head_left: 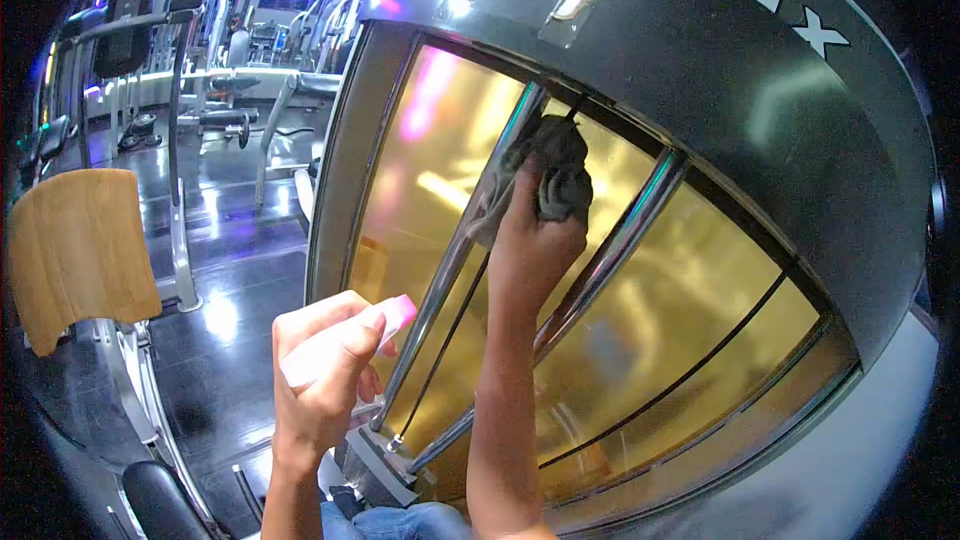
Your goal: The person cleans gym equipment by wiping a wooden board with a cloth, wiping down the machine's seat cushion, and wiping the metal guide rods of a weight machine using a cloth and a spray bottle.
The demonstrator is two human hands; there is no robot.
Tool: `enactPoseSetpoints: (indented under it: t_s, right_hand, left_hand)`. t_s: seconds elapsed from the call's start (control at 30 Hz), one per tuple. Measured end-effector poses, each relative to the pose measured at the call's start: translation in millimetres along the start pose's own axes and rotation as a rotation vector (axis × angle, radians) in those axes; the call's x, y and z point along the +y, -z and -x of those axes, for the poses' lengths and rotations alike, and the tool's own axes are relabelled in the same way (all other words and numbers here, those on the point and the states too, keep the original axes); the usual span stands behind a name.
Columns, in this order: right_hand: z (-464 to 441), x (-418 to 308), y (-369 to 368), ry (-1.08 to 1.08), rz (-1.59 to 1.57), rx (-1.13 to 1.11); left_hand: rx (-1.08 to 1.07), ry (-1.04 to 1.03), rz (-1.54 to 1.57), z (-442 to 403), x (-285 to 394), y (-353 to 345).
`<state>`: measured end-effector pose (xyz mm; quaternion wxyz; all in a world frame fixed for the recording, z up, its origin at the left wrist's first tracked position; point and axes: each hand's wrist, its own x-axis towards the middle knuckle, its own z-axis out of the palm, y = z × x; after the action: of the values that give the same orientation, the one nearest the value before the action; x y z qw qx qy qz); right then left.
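My right hand (540, 240) is closed round a bunched dark grey cloth (562, 165). It presses the cloth against the upper part of a chrome guide rod (440, 290) on a gym machine. My left hand (325, 370) is lower and to the left, wrapped round what looks like a spray bottle (335, 348) with a white head and a pink tip. The tip points up and right, towards the machine; most of the bottle is hidden by the hand. A second chrome rod (610, 260) runs to the right of my right forearm.
Behind the rods is a gold reflective panel (650, 360) under a dark top housing (700, 50) with white letters. Thin black cables cross the panel. A tan pad (85, 255) on a metal frame stands at left, with more gym machines behind it on dark shiny flooring (230, 280).
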<state>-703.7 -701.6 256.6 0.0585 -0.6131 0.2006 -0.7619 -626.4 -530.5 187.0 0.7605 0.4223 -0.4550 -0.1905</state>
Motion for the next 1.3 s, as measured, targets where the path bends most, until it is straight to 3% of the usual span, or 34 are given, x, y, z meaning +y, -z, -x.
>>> enactPoseSetpoints:
  t_s: [0.1,0.17,0.33,0.43,0.47,0.6,0.67,0.87,1.03,1.07,1.17,1.3]
  right_hand:
    - [25.5,1.2,5.7,-0.126,-0.086,-0.015]
    - [53.3,16.3,9.5,-0.092,-0.064,-0.023]
    - [136.5,18.2,36.4,-0.432,-0.072,-0.202]
    - [155.5,19.3,41.0,-0.349,-0.087,-0.109]
    - [152.3,20.9,38.1,-0.364,-0.231,-0.023]
    - [98.2,28.4,23.6,-0.395,-0.241,-0.136]
    - [87.1,32.8,17.2,-0.237,-0.249,-0.091]
    - [103.5,19.6,32.0,-0.366,-0.263,-0.102]
    - [167.8,39.9,35.4,-0.475,-0.226,-0.074]
    - [183.7,37.4,40.1,-0.693,-0.239,-0.124]
    - [229.4,43.3,50.1,-0.786,-0.307,-0.145]
    - [313.6,80.0,77.1,-0.653,0.002,-0.227]
  left_hand:
    - [0.000,0.040,-0.003,5.8,-4.9,-0.5]
    - [0.004,0.054,-0.002,9.3,-8.8,0.5]
    - [0.002,0.104,0.029,19.9,-26.2,6.1]
    - [0.008,0.103,-0.006,26.6,-35.5,10.4]
    - [0.007,0.110,-0.009,29.8,-38.0,12.7]
    - [0.032,0.204,-0.027,44.4,-45.5,19.8]
    - [0.037,0.246,-0.018,49.6,-51.4,20.4]
    - [0.052,0.338,0.000,64.6,-76.2,22.1]
    - [0.087,0.371,0.038,79.2,-97.2,24.2]
    - [0.087,0.396,0.038,82.4,-100.5,25.9]
    - [0.106,0.447,0.038,94.1,-110.8,29.3]
    - [0.114,0.483,0.042,111.5,-124.0,36.7]
